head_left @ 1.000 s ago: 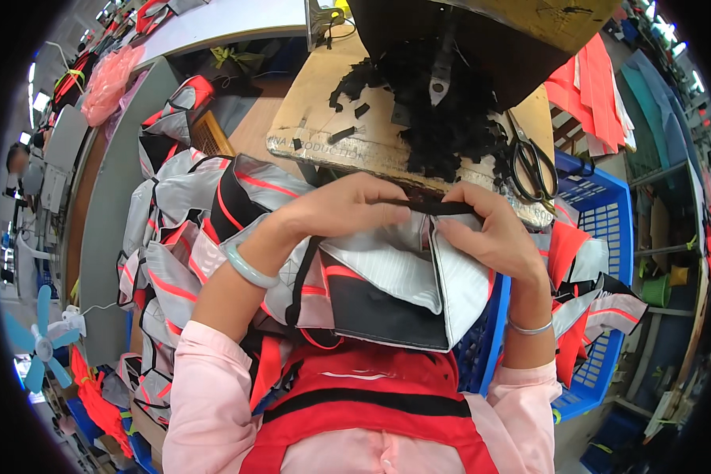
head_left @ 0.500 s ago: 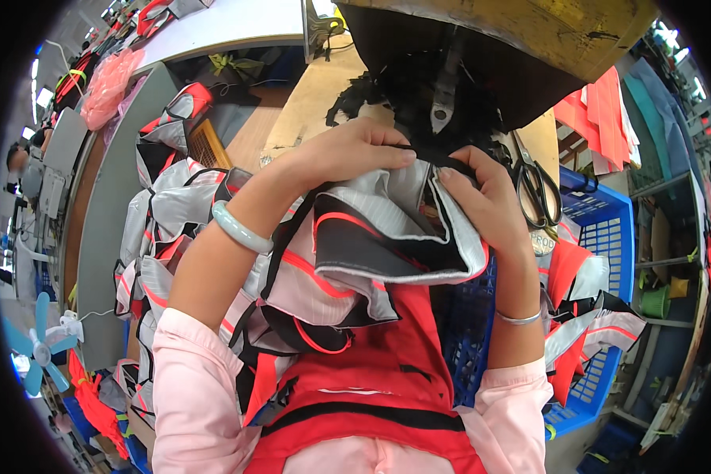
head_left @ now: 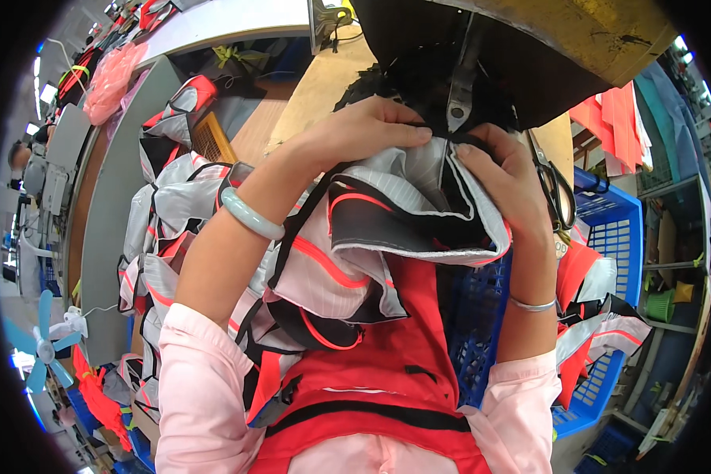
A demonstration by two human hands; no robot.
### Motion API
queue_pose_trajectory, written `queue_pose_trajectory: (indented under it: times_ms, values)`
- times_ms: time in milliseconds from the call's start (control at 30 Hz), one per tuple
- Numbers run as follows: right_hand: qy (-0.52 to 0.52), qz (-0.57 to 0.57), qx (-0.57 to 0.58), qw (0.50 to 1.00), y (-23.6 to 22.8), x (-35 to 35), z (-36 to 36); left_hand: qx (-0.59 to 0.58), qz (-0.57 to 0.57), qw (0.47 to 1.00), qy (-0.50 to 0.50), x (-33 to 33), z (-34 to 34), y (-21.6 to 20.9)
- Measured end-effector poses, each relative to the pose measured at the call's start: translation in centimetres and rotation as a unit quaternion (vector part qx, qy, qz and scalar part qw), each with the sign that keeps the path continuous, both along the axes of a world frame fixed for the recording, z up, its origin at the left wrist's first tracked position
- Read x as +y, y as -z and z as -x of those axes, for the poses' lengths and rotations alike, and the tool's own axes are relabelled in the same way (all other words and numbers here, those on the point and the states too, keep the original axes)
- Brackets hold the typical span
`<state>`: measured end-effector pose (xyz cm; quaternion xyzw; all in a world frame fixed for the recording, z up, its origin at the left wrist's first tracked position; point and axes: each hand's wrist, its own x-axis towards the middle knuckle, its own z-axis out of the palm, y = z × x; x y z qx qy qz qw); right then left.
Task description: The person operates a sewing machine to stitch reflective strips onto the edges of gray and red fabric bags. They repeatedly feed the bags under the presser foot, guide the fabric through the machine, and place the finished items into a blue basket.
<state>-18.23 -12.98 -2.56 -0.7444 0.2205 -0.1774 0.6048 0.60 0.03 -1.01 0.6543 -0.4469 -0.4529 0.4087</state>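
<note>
Between my hands hangs a sewn fabric piece (head_left: 371, 225) of grey, black and white cloth with coral-red piping. Thumb and fingers of my left hand (head_left: 375, 130) pinch its black top edge. My right hand (head_left: 502, 174) grips the same edge a little to the right, with the folds drooping below. Just beyond the fingers, a flat metal blade-like piece with a hole (head_left: 460, 103) points down from under a yellow-and-black machine housing (head_left: 561, 39). Black scraps (head_left: 403, 75) lie heaped around it. Black-handled scissors (head_left: 557, 193) rest beside my right hand.
More of the same grey and coral pieces (head_left: 186, 197) pile up on my left. At right stands a blue plastic basket (head_left: 628, 237) with similar pieces. A red apron (head_left: 387, 363) covers my lap, and a small blue fan (head_left: 46, 344) stands far left.
My hands and the fabric piece shift slightly in the picture as the view moves; the pinched edge now sits closer to the metal piece's tip. Both hands keep their hold.
</note>
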Motion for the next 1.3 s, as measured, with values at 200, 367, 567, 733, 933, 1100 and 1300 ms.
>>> queue_pose_trajectory:
  times_ms: [200,367,567,733,933,1100,1300]
  values:
    - [0.015,0.016,-0.025,0.999,0.4,-0.1,-0.4,0.002,0.003,1.0,-0.02,-0.5,-0.6,1.1]
    - [0.065,-0.013,-0.059,0.996,-0.8,-0.6,0.9,-0.004,0.014,0.999,-0.047,0.4,-0.7,1.5]
    - [-0.055,0.384,0.049,0.921,-3.9,4.5,7.6,-0.126,0.048,0.978,0.157,2.0,3.5,-0.1]
    - [-0.15,0.552,0.027,0.82,-3.5,11.0,9.6,-0.083,0.024,0.957,0.278,-1.3,10.3,1.5]
    - [-0.148,0.591,0.152,0.778,-1.1,12.0,11.2,0.006,0.041,0.961,0.273,-2.1,14.3,3.9]
    - [-0.098,0.491,0.119,0.858,0.0,10.5,13.2,-0.165,0.141,0.971,0.103,8.2,13.2,2.5]
    - [-0.207,0.455,0.098,0.86,-2.8,10.6,13.1,-0.182,0.103,0.978,0.001,15.6,16.8,5.7]
